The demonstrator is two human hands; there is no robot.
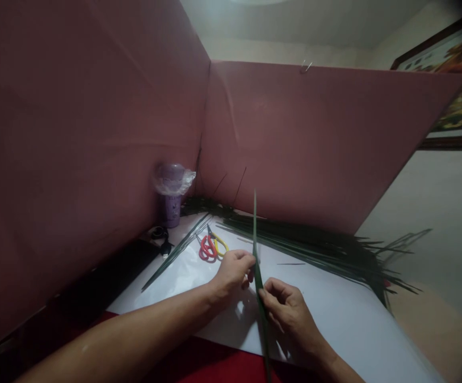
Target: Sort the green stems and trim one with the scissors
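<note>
Both hands are pinching one long green leaf (255,250) standing roughly upright over the white table (334,314): left hand (234,270) gripping higher, right hand (290,308) apparently gripping lower, nearer the person.

The worktop (334,314) is covered by a white sheet, with red cloth seen at its near edge. Its far and left edges are screened by dull pink boards (314,138) joined at the far corner. A pale wall (434,202) is seen beyond, where a framed picture (458,80) is hung. Dim light is cast.
</note>
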